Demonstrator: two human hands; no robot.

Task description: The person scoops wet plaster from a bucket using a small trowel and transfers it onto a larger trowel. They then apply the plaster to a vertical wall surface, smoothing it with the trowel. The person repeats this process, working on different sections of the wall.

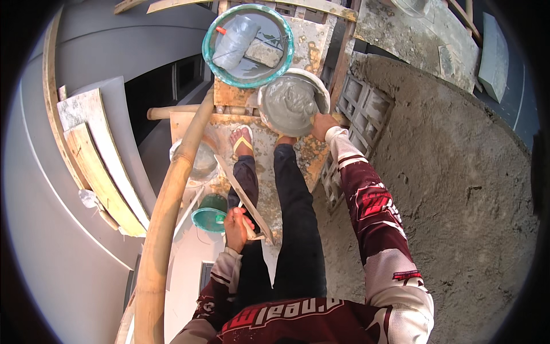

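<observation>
My left hand is closed round the handle of a plastering float, in front of my left leg. The float's thin, flat board is tilted and seen nearly edge-on. Beyond it, my right hand is closed at the right rim of a pale bucket. Smooth, wet grey mortar lies in that bucket. A short bit of tan handle shows by my right fingers, but the rest of what they grip is hidden.
A teal basin with water, a clear plastic bag and a block stands beyond the bucket. A bamboo pole runs along my left. Below the planks hangs or stands a green bucket. Rough, freshly coated wall rises on the right.
</observation>
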